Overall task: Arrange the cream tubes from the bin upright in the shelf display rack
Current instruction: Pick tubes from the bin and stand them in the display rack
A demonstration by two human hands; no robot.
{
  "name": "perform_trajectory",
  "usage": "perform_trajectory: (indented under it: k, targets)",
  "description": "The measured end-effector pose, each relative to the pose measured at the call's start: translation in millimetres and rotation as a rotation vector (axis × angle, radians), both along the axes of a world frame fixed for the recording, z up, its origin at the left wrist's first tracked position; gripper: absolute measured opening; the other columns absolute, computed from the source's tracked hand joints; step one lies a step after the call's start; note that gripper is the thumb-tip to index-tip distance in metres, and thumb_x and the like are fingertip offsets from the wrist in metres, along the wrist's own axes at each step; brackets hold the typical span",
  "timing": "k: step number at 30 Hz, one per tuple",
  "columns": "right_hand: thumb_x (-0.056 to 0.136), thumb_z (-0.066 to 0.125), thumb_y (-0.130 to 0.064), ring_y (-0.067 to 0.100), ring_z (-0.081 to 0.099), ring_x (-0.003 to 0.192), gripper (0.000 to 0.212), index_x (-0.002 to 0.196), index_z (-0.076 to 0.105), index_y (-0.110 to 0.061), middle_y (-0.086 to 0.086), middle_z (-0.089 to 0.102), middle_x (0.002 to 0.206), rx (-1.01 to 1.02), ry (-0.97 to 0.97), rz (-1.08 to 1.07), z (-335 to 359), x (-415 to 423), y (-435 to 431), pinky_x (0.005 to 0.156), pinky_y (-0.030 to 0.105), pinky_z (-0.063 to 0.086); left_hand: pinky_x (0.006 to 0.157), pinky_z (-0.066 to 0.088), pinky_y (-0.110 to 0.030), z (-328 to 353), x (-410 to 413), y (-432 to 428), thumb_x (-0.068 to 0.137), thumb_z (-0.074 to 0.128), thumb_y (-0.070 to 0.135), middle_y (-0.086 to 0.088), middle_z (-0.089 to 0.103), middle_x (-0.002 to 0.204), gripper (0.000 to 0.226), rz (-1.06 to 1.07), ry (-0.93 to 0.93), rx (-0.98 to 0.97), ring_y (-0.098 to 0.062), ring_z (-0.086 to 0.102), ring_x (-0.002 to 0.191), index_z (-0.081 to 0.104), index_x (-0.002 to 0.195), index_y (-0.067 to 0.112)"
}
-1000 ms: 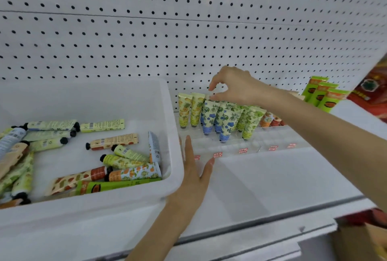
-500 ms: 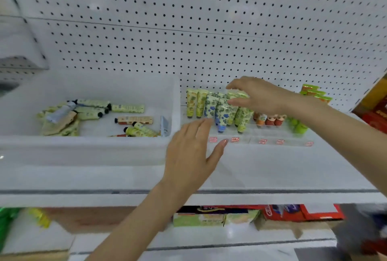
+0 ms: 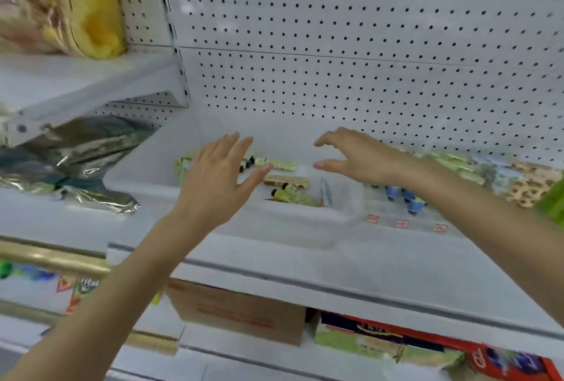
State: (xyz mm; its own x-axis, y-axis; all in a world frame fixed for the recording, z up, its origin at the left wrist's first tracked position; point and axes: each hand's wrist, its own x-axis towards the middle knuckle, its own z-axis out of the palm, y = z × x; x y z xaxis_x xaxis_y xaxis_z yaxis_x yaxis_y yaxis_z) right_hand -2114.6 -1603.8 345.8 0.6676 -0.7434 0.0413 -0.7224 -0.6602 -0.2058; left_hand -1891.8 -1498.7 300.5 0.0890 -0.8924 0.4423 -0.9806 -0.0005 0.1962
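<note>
A white bin [image 3: 283,221] sits on the shelf with several cream tubes [image 3: 285,180] lying flat inside. To its right stands the clear display rack [image 3: 406,221], holding upright tubes [image 3: 406,197] partly hidden behind my right forearm. My left hand [image 3: 219,180] hovers over the bin's left half, fingers spread, holding nothing. My right hand [image 3: 357,157] is above the bin's right side, fingers apart and empty. The picture is blurred.
A pegboard wall [image 3: 366,60] backs the shelf. Shiny foil bags [image 3: 70,163] lie on the shelf to the left, under another shelf with yellow packs [image 3: 61,5]. A cardboard box [image 3: 238,313] and other boxes sit on the level below.
The view has dropped back and swung left. My right hand left the tubes in the rack and moved left over the bin. My left hand rose from the shelf to above the bin.
</note>
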Motion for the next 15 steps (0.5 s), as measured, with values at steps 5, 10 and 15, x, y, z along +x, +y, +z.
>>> perform_trajectory:
  k: [5,10,15]
  targets:
    - [0.093,0.048,-0.047,0.020,0.042,0.126,0.053,0.138,0.039,-0.022,0.003,0.041,0.141,0.055,0.012,-0.019,-14.3,69.2,-37.8,0.101,0.036,0.038,0.113,0.022,-0.038,1.8,79.4,-37.1,0.088,0.027,0.070,-0.003,0.030,0.154,0.075,-0.020,0.075,0.093,-0.023,0.027,0.141,0.032,0.147,0.024]
    - [0.092,0.048,-0.050,0.022,0.045,0.124,0.056,0.139,0.039,-0.020,0.005,0.041,0.140,0.133,0.026,-0.055,-31.6,148.0,-85.9,0.101,0.038,0.040,0.115,0.020,-0.037,-4.3,163.3,-73.1,0.085,0.024,0.072,0.002,0.020,0.158,0.077,-0.081,0.037,0.231,-0.017,0.020,0.144,0.027,0.149,0.029]
    - [0.093,0.051,-0.045,0.022,0.046,0.122,0.051,0.135,0.043,-0.017,0.006,0.047,0.136,0.233,0.018,-0.103,-54.9,204.0,-120.4,0.101,0.038,0.041,0.114,0.009,-0.030,-15.8,217.8,-104.3,0.083,0.028,0.069,0.008,0.013,0.158,0.073,-0.138,0.161,0.333,-0.011,0.009,0.145,0.025,0.148,0.034]
